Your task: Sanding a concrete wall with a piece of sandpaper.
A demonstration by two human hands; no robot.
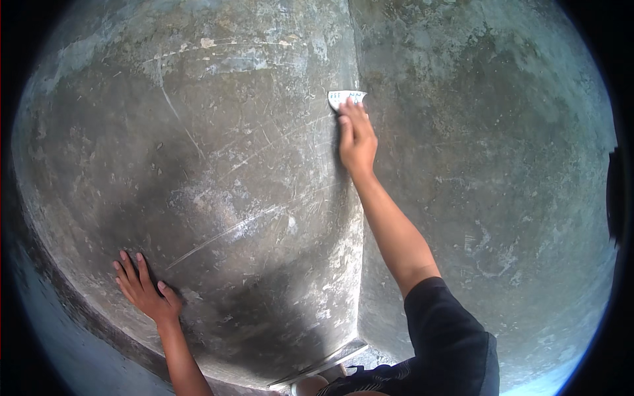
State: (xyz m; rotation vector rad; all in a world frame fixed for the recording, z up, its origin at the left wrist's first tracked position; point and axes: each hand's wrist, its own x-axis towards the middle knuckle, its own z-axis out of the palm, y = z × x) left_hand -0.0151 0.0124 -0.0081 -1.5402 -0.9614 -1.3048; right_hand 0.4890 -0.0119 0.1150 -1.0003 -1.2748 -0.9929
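A flat white scraper (338,97) with bluish marks on it lies against the rough grey plastered wall (257,163), close to the inner corner of two walls. My right hand (357,136) presses on it from below with the arm stretched up, and the fingers cover its lower part. Lower left, my left hand (148,292) rests on the same wall with its fingers spread and nothing in it. Pale scratches and whitish patches mark the plaster between the two hands.
A second wall (485,173) meets the first at a vertical corner line. At the bottom, a light-coloured strip (324,365) runs near the foot of the wall, beside a round container (308,385), partly hidden by my body. A dark object (614,195) shows at the right rim.
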